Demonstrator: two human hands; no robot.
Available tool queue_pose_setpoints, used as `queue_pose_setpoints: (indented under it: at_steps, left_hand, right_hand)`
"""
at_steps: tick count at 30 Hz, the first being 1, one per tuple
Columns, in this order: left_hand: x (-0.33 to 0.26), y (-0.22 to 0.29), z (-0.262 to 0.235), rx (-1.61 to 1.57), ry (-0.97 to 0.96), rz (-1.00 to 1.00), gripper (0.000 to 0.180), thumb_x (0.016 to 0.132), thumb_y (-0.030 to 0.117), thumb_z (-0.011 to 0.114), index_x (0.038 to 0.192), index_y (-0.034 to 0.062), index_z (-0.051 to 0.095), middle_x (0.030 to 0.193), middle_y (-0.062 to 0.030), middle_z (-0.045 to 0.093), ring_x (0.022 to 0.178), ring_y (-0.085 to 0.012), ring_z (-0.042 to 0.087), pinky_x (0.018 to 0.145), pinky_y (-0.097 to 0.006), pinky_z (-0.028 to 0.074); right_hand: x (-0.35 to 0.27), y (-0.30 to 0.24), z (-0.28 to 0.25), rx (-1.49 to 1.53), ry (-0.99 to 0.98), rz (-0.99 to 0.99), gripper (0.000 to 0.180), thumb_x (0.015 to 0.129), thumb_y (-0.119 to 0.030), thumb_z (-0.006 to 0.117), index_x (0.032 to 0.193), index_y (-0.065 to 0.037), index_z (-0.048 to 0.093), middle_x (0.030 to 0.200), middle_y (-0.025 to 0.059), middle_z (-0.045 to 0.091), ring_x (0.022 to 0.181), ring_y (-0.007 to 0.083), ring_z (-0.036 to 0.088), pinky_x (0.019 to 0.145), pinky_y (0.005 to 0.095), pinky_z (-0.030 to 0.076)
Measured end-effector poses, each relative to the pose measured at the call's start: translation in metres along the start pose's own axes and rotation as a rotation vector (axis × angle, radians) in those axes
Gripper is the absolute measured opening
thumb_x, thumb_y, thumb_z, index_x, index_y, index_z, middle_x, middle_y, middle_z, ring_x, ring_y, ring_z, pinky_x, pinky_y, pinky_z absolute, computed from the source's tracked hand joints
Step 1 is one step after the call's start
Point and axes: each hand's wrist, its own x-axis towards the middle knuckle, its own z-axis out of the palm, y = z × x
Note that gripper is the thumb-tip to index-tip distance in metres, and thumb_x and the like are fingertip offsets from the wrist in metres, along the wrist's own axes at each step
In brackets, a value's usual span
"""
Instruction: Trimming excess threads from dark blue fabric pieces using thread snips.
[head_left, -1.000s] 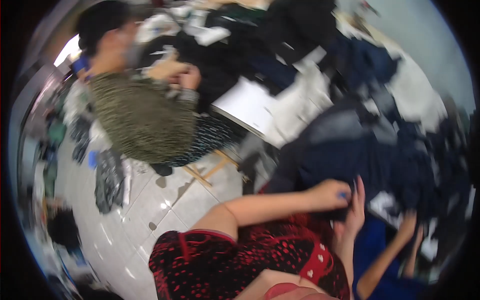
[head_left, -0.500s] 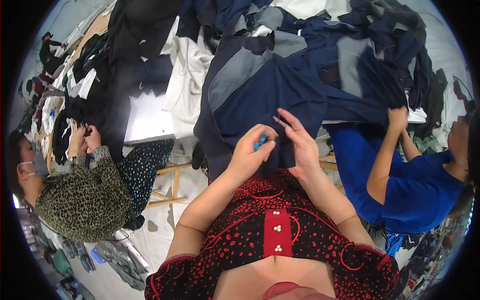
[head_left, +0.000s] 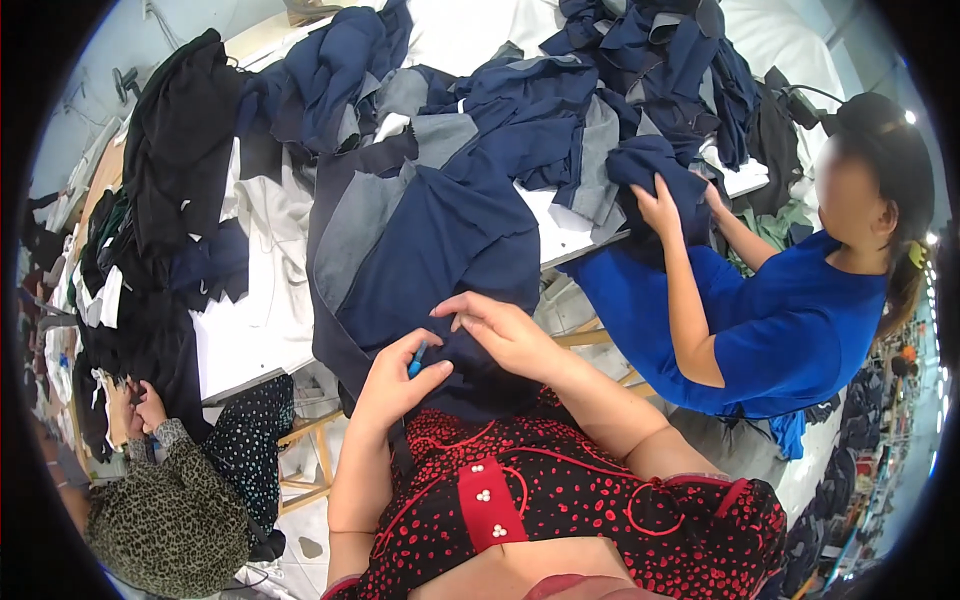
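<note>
My left hand (head_left: 400, 378) is closed around a small blue tool (head_left: 416, 362); only part of it shows, so its kind is unclear. Below and in front of my hands a navy garment piece (head_left: 430, 235) with a grey facing (head_left: 375, 230) hangs over the table edge toward my lap. Over that navy cloth, close to the left hand's fingertips, is my right hand (head_left: 510, 338), its fingers stretched to the left and slightly bent, the thumb just below them. I see nothing held in it; any fine thread is too small to make out.
More navy pieces (head_left: 530, 100) are heaped along the white table (head_left: 565, 225), with white cloth (head_left: 275, 250) and black cloth (head_left: 180, 130) to the left. A co-worker in blue (head_left: 800, 310) handles navy cloth at right. Another, in a leopard-print top (head_left: 165, 510), works at left.
My view has swung to the right, so things appear shifted left. The co-worker in blue has gathered the navy cloth up in both hands. My hands stay close together over the garment piece.
</note>
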Motion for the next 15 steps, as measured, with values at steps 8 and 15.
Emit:
queue_pose_setpoints:
  at_steps: [8, 15]
  left_hand:
    - [0.000, 0.012, -0.010, -0.746, 0.100, -0.185, 0.015, 0.080, 0.010, 0.065, 0.093, 0.0052, 0.059, 0.074, 0.0031, 0.059, 0.060, -0.0031, 0.054, 0.044, -0.017, 0.039]
    - [-0.007, 0.025, -0.005, -0.647, 0.189, -0.040, 0.009, 0.082, 0.008, 0.062, 0.090, 0.0052, 0.058, 0.067, 0.0031, 0.057, 0.054, -0.0021, 0.051, 0.042, -0.016, 0.037]
  right_hand:
    - [0.000, -0.016, -0.015, 0.379, -0.018, 0.216, 0.023, 0.089, -0.013, 0.050, 0.108, -0.002, 0.054, 0.096, 0.0009, 0.055, 0.089, 0.0060, 0.049, 0.081, 0.0210, 0.038]
    - [-0.004, -0.012, -0.014, 0.450, -0.094, 0.254, 0.019, 0.080, -0.008, 0.065, 0.093, -0.003, 0.051, 0.076, -0.0045, 0.047, 0.066, 0.0021, 0.042, 0.059, 0.0182, 0.035]
